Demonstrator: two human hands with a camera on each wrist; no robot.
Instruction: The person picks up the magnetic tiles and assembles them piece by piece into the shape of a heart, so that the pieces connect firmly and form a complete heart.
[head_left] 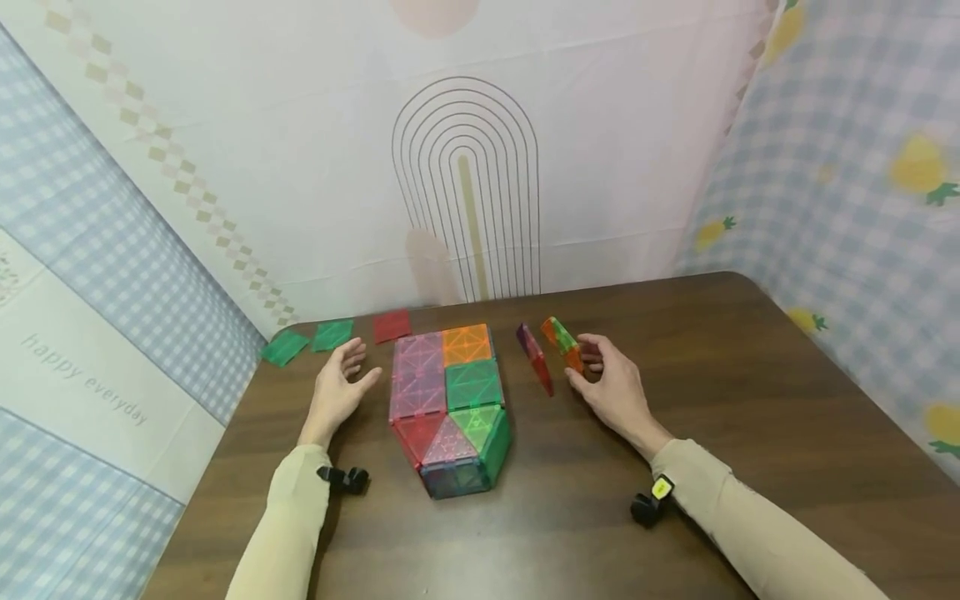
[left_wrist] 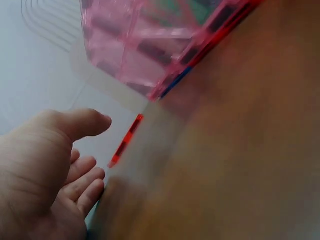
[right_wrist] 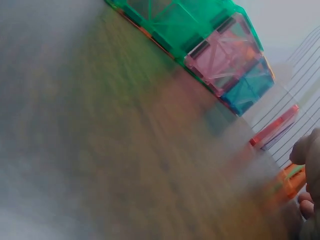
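A built block of see-through magnetic tiles [head_left: 418, 375] stands on the table, with purple, orange, green, red and pink faces and a tapered near end. Left of it, my left hand [head_left: 341, 392] is held with thumb and fingers apart, nothing between them. Over on the right, my right hand [head_left: 615, 392] has its thumb and fingers around the near end of an orange and green tile panel [head_left: 560, 340]. That end also shows beside the thumb in the right wrist view. Between this panel and the block, a red and purple tile panel [head_left: 535, 358] stands on edge.
Two green tiles [head_left: 332, 335] and a red tile [head_left: 392, 325] lie along the table's back left edge. A white printed cloth [head_left: 600, 150] hangs behind the wooden table [head_left: 570, 525], with blue checked cloth at both sides.
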